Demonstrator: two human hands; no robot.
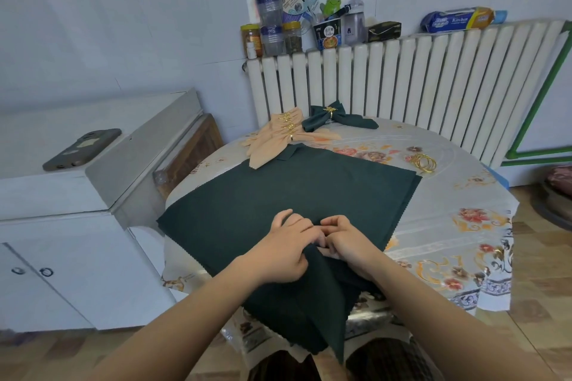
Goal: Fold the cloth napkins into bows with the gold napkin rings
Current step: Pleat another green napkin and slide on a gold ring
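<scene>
A dark green napkin [288, 192] lies spread over the round table, its near part gathered into a ridge that hangs over the table's front edge. My left hand [286, 249] and my right hand [346, 244] sit side by side at the near middle, both pinching that gathered fold. At the far side lies a finished green bow [339, 117] with a gold ring round its middle. Beside it rest peach napkin bows [278, 136] with gold rings. Loose gold napkin rings [424, 162] lie at the right.
The table [448, 226] wears a glossy floral cover. A white radiator [433, 77] stands behind it, with jars, bottles and boxes on top. A white cabinet [62, 195] at the left carries a phone [82, 149]. Wooden floor shows at the right.
</scene>
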